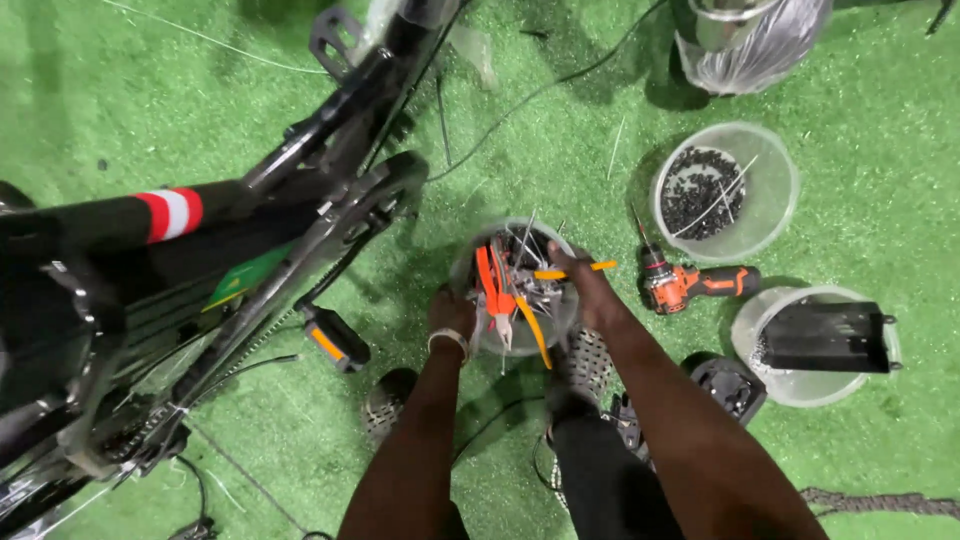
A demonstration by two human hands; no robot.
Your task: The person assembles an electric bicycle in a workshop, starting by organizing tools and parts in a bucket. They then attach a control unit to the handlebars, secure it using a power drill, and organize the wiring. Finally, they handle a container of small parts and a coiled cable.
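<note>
Holding a clear tub [462, 262] of tools are both hands, left hand [451, 312], right hand [574, 272].

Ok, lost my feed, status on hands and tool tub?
Left hand grips tool tub rim. Right hand inside, on orange-handled tool. Bicycle close at left.

Tool tub [462, 262]: a round clear plastic container, standing upright on the green turf just beside the bicycle crank, filled with mixed hand tools.
Orange pliers [492, 285]: handles up, standing steep inside the tub, at its left part.
Yellow-handled tool [575, 270]: lies almost level over the tub's right rim.
</note>
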